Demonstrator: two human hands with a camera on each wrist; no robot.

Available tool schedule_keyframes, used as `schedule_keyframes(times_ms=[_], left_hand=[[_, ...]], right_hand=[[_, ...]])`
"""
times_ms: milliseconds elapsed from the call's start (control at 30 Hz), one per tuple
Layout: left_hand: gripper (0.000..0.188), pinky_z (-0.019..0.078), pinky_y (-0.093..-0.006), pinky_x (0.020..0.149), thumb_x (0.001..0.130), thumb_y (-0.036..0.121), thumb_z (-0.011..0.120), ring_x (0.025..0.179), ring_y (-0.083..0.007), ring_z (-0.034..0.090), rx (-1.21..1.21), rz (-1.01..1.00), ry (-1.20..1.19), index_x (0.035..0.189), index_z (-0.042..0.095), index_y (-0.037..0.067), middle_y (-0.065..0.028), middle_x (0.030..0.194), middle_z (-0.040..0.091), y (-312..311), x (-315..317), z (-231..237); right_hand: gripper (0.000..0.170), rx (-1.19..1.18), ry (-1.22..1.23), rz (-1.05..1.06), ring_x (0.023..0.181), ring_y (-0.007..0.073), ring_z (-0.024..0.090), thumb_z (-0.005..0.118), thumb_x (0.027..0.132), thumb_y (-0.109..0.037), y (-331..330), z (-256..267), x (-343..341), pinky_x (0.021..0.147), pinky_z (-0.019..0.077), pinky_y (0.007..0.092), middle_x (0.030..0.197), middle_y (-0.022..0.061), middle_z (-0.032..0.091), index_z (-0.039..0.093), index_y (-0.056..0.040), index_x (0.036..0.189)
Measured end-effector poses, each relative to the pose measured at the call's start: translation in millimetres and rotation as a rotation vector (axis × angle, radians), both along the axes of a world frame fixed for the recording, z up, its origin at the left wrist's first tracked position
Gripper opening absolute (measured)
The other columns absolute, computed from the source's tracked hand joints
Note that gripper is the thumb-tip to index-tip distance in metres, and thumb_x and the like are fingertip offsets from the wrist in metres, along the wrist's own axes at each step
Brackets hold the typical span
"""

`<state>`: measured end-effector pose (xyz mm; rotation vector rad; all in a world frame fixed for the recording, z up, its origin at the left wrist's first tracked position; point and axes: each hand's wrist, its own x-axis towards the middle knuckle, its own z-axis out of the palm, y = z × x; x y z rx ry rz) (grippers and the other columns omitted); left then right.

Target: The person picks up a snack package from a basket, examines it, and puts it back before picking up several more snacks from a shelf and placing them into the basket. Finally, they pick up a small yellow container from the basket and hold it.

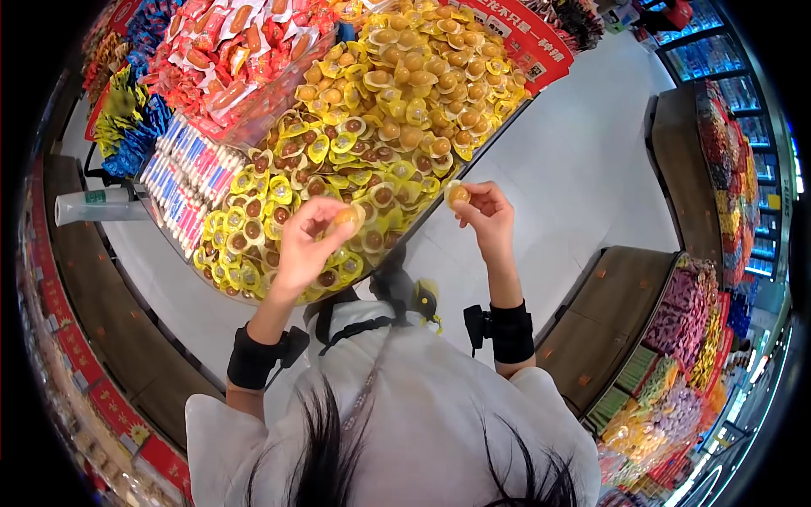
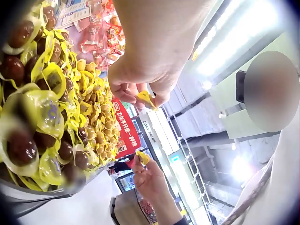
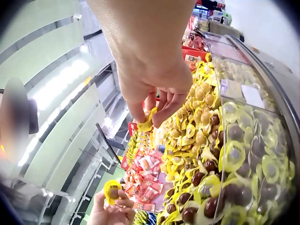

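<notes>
My left hand [image 1: 306,247] pinches a light-brown packaged egg [image 1: 348,218] between thumb and fingers, above the near part of the bin. The right wrist view shows the yellow wrapper of this left egg [image 3: 112,191] facing that camera. Off to the right, past the bin's edge, my right hand [image 1: 492,221] pinches another light-brown packaged egg [image 1: 458,195] at about the same height. Its yellow wrapper [image 3: 148,120] sticks out below the fingertips in the right wrist view. Below the hands lie heaped dark-brown packaged eggs [image 1: 281,214], with light-brown packaged eggs [image 1: 414,68] piled farther back.
Red-wrapped sausages [image 1: 241,55] fill a clear-walled bin at the back left, beside white, blue and red packets [image 1: 190,182]. A red sign [image 1: 532,42] edges the far side. Wooden display stands [image 1: 604,325] hold more goods at right, across pale floor [image 1: 583,144].
</notes>
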<state>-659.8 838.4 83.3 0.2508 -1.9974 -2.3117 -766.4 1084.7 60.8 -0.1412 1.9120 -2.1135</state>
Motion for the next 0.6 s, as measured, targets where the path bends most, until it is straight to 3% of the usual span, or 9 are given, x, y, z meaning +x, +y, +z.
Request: schedule_keyframes(times_ms=[200,433,600], left_hand=[[0.021,0.0423,-0.0202,0.073,0.078,0.002,0.062,0.079,-0.0062,0.054,-0.070,0.140,0.010,0.097,0.054,0.002,-0.0012,0.086,0.059,28.3,-20.8,7.7],[0.023,0.0432,-0.0179,0.068,0.077,0.002,0.063,0.076,-0.0044,0.053,-0.113,0.219,0.016,0.098,0.055,0.001,-0.0001,0.086,0.059,38.2,-32.6,6.3],[0.025,0.0440,-0.0172,0.064,0.076,0.003,0.064,0.074,-0.0039,0.053,-0.157,0.242,-0.007,0.099,0.054,0.002,-0.0003,0.086,0.059,42.4,-37.6,-0.1]], right_hand=[[0.026,0.103,0.168,-0.001,0.070,0.0079,0.054,0.065,0.072,-0.001,29.5,-9.2,-51.7,0.052,0.0465,0.0204,0.081,0.0039,0.059,0.056,-0.0001,0.096],[0.029,0.080,0.241,0.013,0.075,0.0070,0.053,0.065,0.073,-0.002,39.1,-21.6,-83.7,0.068,0.0441,0.0194,0.088,0.0024,0.058,0.055,0.0003,0.100],[0.030,0.104,0.214,0.000,0.075,0.0070,0.052,0.064,0.073,-0.002,40.2,-28.5,-100.1,0.067,0.0452,0.0194,0.090,0.0029,0.058,0.055,0.0000,0.102]])
